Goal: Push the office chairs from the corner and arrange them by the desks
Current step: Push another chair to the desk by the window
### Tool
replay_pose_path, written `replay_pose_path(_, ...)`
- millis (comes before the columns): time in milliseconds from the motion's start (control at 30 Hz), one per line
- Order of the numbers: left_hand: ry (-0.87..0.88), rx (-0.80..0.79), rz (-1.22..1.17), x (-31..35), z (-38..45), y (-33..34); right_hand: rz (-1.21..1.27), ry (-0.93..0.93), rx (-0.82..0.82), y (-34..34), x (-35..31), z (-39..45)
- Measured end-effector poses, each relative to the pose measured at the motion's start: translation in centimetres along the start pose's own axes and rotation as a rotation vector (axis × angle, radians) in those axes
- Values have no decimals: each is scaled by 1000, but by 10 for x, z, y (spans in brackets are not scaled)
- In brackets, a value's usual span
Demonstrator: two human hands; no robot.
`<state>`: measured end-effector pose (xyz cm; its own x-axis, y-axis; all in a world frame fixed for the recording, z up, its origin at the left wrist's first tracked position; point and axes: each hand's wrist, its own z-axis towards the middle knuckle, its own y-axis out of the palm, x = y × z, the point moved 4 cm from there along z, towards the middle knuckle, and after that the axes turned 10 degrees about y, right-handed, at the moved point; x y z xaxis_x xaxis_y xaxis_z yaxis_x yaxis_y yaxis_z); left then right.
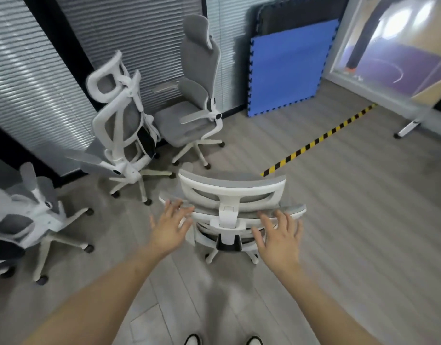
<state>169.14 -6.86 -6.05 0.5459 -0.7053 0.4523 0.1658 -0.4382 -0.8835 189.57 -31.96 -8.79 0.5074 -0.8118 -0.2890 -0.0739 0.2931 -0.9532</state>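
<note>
Four chairs stand in this corner, and no desk shows here. On the far left is the side chair (27,215), cut off by the edge. Next comes the tilted chair (119,135), with its back leaning over. Behind it, by the wall with the blinds (27,78), stands the tall chair (197,95), facing the room. The near chair (233,210) is right in front of the person, with its back turned to them. The left hand (168,227) reaches for the left side of that back, fingers spread and straight, holding nothing. It is at the edge of the back, but I cannot tell if it touches yet. The right hand (280,236) is the same on the right side, fingers wide and loose, just at the rim. To push well, I think both hands should take the top of the back, one on each side, so the chair rolls straight and does not spin. A slow, even push should keep it from bumping the tilted chair close by. To the right a blue mat (286,70) leans on the wall, with one striped tape line (319,139) on the floor.
</note>
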Motion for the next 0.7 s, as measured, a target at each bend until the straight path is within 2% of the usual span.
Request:
replay_pose_path(67,40,116,-8,-4,3,-4,42,102,69,-6,-2,-21)
replay_pose_path(133,21,160,-33,-12,10,-9,67,222,104,-9,-3,-38)
replay_pose_path(233,-64,-36,-65,-25,23,-7,105,387,77,-7,-4,-62)
replay_pose_path(333,-56,-215,-47,-30,30,2,94,464,61,-4,-10,-86)
replay_pose_path(467,19,-192,-53,-32,28,11,124,536,56,2,-17,-116)
replay_pose_path(700,137,-288,-26,-14,55,6,168,634,93,6,-18,-125)
